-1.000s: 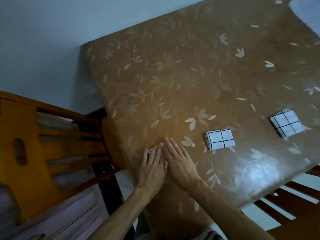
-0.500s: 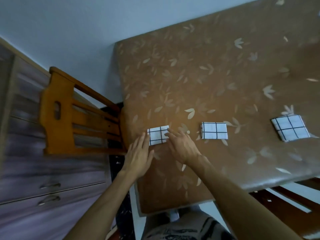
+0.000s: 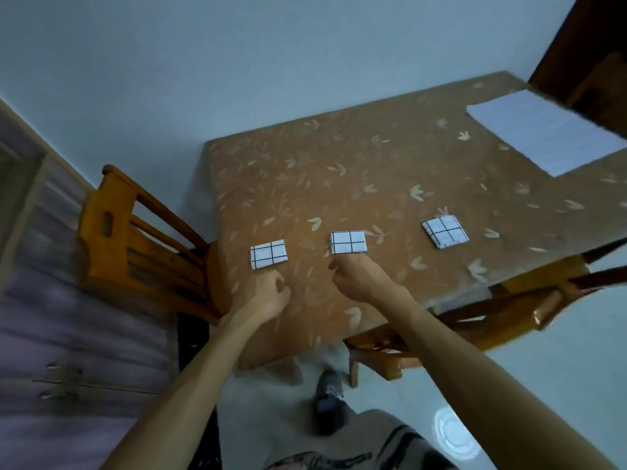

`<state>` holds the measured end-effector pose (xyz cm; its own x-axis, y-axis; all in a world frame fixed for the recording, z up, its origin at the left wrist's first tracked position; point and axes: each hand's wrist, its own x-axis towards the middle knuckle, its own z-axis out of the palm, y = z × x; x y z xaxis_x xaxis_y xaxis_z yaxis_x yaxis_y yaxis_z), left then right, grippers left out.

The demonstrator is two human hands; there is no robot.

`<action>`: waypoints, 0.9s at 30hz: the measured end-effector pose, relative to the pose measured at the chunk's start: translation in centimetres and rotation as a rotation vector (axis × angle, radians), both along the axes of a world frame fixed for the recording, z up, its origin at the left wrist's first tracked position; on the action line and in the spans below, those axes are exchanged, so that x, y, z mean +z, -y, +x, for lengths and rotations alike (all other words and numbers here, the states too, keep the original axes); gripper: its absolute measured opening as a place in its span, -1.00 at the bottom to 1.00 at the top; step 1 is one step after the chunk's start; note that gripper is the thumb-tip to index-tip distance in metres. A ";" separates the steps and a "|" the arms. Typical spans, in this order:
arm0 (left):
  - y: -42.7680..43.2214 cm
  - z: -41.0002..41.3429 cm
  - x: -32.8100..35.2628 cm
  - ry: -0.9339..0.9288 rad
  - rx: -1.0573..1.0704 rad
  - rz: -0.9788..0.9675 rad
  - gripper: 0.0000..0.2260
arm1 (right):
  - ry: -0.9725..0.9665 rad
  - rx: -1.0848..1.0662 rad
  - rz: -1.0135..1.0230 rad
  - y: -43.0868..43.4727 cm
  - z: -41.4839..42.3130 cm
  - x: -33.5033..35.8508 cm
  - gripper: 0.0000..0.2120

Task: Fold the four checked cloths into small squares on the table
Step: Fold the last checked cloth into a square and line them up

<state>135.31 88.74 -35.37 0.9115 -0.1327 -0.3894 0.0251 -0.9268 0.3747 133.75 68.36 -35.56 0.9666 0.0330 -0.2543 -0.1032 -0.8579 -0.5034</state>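
Three white cloths with black checks lie folded into small squares in a row on the brown leaf-patterned table [image 3: 339, 157]: a left one [image 3: 269, 253], a middle one [image 3: 348, 242] and a right one [image 3: 444, 231]. My left hand [image 3: 263, 295] hovers just in front of the left cloth, fingers loosely curled, holding nothing. In front of the middle cloth is my right hand [image 3: 356, 276], also loosely curled and empty. A larger pale cloth [image 3: 543, 130] lies flat at the table's far right.
A wooden chair [image 3: 135, 239] stands against the table's left edge, another chair [image 3: 492, 310] at the near right corner. A drawer cabinet [image 3: 68, 351] fills the left. My shoe [image 3: 327, 395] is on the pale floor below the table's near edge.
Both hands have lifted off the left folded cloth and pulled back toward me, fingers curling. The view has drawn back, bringing more of the table and the large pale cloth into sight.
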 end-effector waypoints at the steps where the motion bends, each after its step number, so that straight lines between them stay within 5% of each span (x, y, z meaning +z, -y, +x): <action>1: 0.7 -1.4 0.6 0.006 -0.008 -0.012 -0.75 | -0.001 -0.007 -0.002 0.8 -1.4 0.8 -0.68; 15: 15.1 -9.9 7.3 0.110 -0.154 -0.074 -0.78 | -0.027 -0.120 -0.043 16.1 -13.5 7.7 -0.70; 27: 38.6 -14.4 10.2 0.094 -0.222 -0.007 -0.77 | 0.063 -0.191 -0.019 39.4 -19.1 10.3 -0.66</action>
<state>120.90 50.16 -25.21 0.8919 -0.3363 -0.3022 -0.2145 -0.9031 0.3721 114.66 28.98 -25.24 0.9688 -0.1568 -0.1920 -0.2338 -0.8351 -0.4979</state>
